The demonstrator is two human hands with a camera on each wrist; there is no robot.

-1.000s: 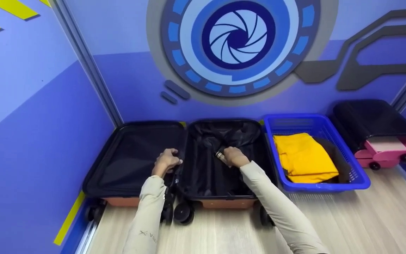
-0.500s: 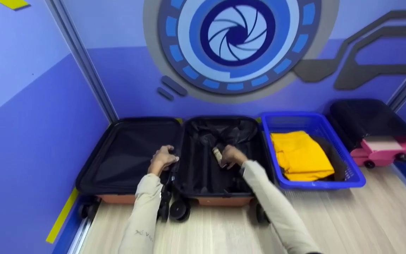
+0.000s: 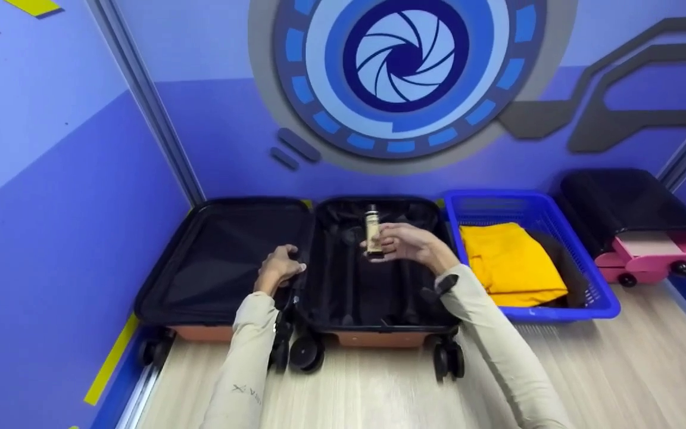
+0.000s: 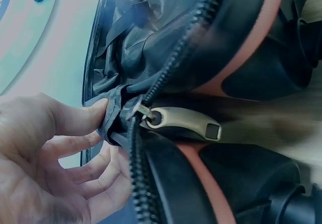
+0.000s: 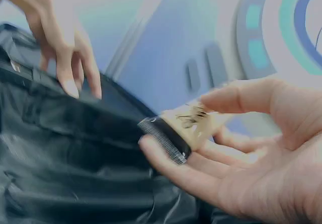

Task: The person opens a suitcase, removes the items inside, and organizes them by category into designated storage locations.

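Observation:
My right hand (image 3: 405, 243) pinches a small cream-and-gold tube (image 3: 373, 229) upright above the right half of an open black-lined suitcase (image 3: 349, 298). In the right wrist view the tube (image 5: 188, 126) shows a black band with a ridged end, held between thumb and fingers. My left hand (image 3: 280, 268) lies at the fold between the suitcase halves. In the left wrist view its thumb and fingers pinch the dark fabric (image 4: 116, 113) there, beside a metal zip pull (image 4: 186, 121). The left half (image 3: 224, 262) lies flat, lined in black.
Right of the suitcase stands a blue basket (image 3: 602, 307) with a folded yellow garment (image 3: 515, 262) and dark cloth. Beyond it a black case (image 3: 635, 196) sits over a pink wheeled toy (image 3: 658, 262). Blue panels (image 3: 212, 137) close the back and left. Suitcase wheels (image 3: 306, 356) face the front.
My right hand has lifted the tube up from inside the right suitcase half and turned it upright. The left hand has stayed at the fold. The head view has shifted slightly.

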